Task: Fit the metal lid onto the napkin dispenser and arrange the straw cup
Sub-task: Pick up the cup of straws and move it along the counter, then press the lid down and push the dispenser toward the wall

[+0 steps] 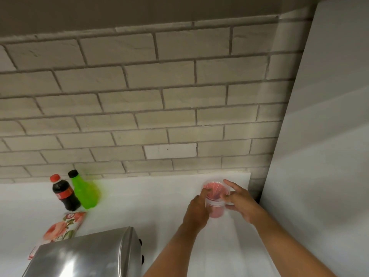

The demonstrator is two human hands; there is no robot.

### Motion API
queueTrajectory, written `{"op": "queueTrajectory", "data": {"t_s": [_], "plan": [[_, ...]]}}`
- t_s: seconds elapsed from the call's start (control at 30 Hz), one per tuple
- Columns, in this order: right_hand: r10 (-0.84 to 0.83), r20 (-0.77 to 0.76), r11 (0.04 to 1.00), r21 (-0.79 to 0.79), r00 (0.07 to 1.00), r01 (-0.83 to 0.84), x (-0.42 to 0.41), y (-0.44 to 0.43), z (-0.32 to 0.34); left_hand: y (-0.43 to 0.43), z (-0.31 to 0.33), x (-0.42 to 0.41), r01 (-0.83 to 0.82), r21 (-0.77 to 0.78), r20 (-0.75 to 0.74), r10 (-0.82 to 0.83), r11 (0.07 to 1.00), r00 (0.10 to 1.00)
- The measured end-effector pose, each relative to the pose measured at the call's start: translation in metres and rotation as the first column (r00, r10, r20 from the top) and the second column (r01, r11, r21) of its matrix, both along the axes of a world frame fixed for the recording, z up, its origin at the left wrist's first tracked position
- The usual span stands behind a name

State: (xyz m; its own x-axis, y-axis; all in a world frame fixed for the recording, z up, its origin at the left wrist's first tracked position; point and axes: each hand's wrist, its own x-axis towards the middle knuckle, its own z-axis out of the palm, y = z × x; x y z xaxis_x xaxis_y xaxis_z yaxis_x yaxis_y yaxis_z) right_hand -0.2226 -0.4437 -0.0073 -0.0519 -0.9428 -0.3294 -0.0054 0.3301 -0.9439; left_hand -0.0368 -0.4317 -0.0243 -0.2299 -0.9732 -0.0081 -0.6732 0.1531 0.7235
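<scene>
A clear plastic straw cup (215, 204) filled with pink straws stands on the white counter near the back right corner. My left hand (196, 208) wraps the cup's left side, its thumb on the straw tops. My right hand (240, 200) holds the cup's right side at the rim. The metal napkin dispenser (83, 254), shiny and curved with its metal lid on top, fills the lower left of the view, apart from both hands.
A dark cola bottle (64, 194) with a red cap and a green bottle (83, 193) with a black cap stand at the back left. A floral napkin pack (60, 229) lies behind the dispenser. A brick wall (159, 108) backs the counter; a white panel (319, 156) closes the right side.
</scene>
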Motion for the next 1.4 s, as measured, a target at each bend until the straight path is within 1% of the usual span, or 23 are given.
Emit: {"op": "queueTrajectory", "data": {"t_s": [0.23,0.3,0.4,0.47,0.57,0.63,0.73,0.8,0.87,0.93,1.0,1.13,1.27,1.33,1.4], "plan": [[0.010,-0.003,1.000,0.000,1.000,-0.010,-0.001,-0.003,0.000,-0.003,-0.001,-0.001,-0.014,0.000,0.015,0.014,1.000,1.000],[0.025,-0.036,1.000,-0.006,0.999,-0.025,-0.001,-0.004,0.000,-0.001,-0.001,0.001,-0.011,-0.010,0.032,0.011,1.000,0.999],[0.031,-0.126,0.999,-0.026,0.991,-0.035,0.002,-0.003,0.003,0.005,0.003,0.008,-0.004,-0.037,0.064,0.006,0.999,0.998],[-0.018,-0.190,0.998,-0.064,0.982,0.006,0.006,0.000,0.008,0.012,0.010,0.013,-0.033,-0.055,0.009,0.034,0.998,0.999],[-0.091,-0.253,0.981,-0.188,0.963,0.044,0.019,0.009,0.021,0.025,0.026,0.022,-0.106,-0.074,-0.104,0.098,0.992,0.990],[-0.076,-0.295,0.965,-0.261,0.952,-0.003,0.035,0.019,0.033,0.034,0.039,0.032,-0.150,-0.051,-0.160,0.140,0.987,0.977],[-0.006,-0.303,0.936,-0.337,0.953,-0.102,0.062,0.035,0.051,0.046,0.057,0.053,-0.171,0.018,-0.167,0.171,0.985,0.971],[0.067,-0.299,0.919,-0.353,0.952,-0.175,0.086,0.051,0.062,0.058,0.067,0.077,-0.190,0.057,-0.154,0.197,0.980,0.968],[0.152,-0.330,0.895,-0.353,0.932,-0.271,0.109,0.068,0.070,0.073,0.076,0.106,-0.212,0.054,-0.164,0.218,0.976,0.962],[0.246,-0.379,0.859,-0.341,0.892,-0.382,0.133,0.086,0.078,0.090,0.084,0.139,-0.260,0.013,-0.139,0.259,0.966,0.956],[0.319,-0.460,0.806,-0.329,0.829,-0.492,0.155,0.104,0.084,0.110,0.092,0.174,-0.305,-0.038,-0.089,0.301,0.951,0.949],[0.378,-0.698,0.653,-0.265,0.608,-0.710,0.197,0.135,0.086,0.153,0.105,0.241,-0.341,-0.128,0.029,0.347,0.931,0.937],[0.415,-0.771,0.570,-0.193,0.482,-0.799,0.244,0.158,0.081,0.196,0.106,0.301,-0.347,-0.174,0.128,0.370,0.922,0.920],[0.376,-0.825,0.551,-0.169,0.423,-0.818,0.266,0.165,0.077,0.213,0.101,0.330,-0.311,-0.166,0.166,0.337,0.936,0.927],[0.314,-0.877,0.553,-0.143,0.364,-0.821,0.282,0.170,0.073,0.227,0.095,0.357,-0.259,-0.191,0.226,0.299,0.947,0.927]]}}
